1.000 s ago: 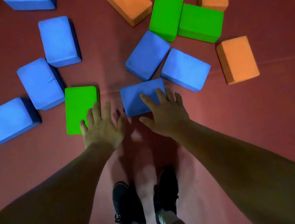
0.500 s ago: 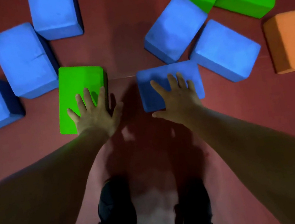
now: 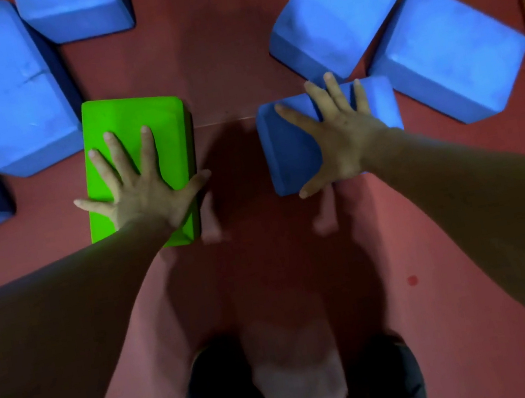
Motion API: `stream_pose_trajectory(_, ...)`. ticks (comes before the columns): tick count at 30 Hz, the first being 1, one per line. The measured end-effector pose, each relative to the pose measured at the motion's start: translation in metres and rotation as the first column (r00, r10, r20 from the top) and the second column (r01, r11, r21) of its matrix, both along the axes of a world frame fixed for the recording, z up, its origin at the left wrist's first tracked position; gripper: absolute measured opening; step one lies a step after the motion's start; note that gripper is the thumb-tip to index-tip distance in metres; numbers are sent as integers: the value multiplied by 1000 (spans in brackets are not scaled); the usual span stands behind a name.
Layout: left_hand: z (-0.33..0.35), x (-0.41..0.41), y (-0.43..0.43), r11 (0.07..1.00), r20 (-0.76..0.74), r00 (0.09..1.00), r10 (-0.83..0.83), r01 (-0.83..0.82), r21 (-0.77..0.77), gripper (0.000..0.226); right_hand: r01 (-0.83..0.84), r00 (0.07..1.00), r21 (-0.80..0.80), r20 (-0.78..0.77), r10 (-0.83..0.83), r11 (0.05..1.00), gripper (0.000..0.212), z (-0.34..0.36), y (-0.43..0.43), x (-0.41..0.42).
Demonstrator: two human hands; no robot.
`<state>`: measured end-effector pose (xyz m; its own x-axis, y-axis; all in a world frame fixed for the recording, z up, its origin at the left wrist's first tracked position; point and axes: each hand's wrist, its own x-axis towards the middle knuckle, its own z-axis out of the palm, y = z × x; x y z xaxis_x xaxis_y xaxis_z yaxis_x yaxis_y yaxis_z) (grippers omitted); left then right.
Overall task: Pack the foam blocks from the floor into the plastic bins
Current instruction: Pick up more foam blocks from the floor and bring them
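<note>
Head view: a person bends over foam blocks scattered on a red floor [image 3: 229, 48], both arms reaching down ahead of the shoes [image 3: 224, 396].
Change: a second ago both hands only reached the near ends of two blocks; now each palm lies on top of one. The blocks themselves have not shifted.
Meaning: judged from this, a two-block pickup is about to begin; nothing is lifted yet, and no bin is in view.
Left hand [image 3: 141, 191]: fingers straight and spread wide, flat on the green block [image 3: 154, 119]; thumb and little finger overhang its sides, gripping nothing.
Right hand [image 3: 341, 140]: fingers splayed over the blue block [image 3: 293, 145], tips at its far edge, thumb at its near edge, not yet closed.
Green block: ahead and left of the shoes, broad face up; long axis points almost straight away from them.
Blue block: ahead and right of the shoes, flat; long axis runs crosswise, left to right.
Other blocks: more blue, green and orange ones lie farther ahead of the shoes, still on the floor.
</note>
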<state>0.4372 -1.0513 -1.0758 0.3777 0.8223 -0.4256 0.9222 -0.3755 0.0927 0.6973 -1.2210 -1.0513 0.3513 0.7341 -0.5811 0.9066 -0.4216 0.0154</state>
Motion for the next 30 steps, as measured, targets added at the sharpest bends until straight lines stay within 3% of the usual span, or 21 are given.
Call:
stream_pose_trajectory(2,-5,-1,0,1000,26,1000,1,-1,24,112,33,999,60,35,-35,998,137,-3,1,-8)
stream_pose_trajectory(5,-6,-3,-2,999,41,999,-12,10,36,106,239,956,221,117,-269,946,123,-11,16,-41)
stream_pose_trajectory(8,-3,-4,-9,998,49,997,-54,53,27,104,426,896,182,55,-441,886,117,-14,28,-73)
stream_pose_trajectory(11,2,-6,-14,999,70,997,-39,38,14,111,394,915,180,21,-404,901,122,-13,17,-81)
stream_pose_trajectory(14,1,-2,-14,983,108,977,184,-182,-31,129,305,950,182,9,-311,935,128,-18,-2,-80)
stream_pose_trajectory(16,0,1,-13,968,90,965,247,-243,-59,135,308,949,187,5,-315,933,128,-20,-6,-80)
stream_pose_trajectory(24,8,11,-13,985,92,981,170,-171,4,126,382,923,184,-30,-383,906,121,-13,-8,-79)
stream_pose_trajectory(30,60,34,-44,999,58,998,38,-38,-2,125,591,804,173,-47,-593,788,118,39,-41,-73)
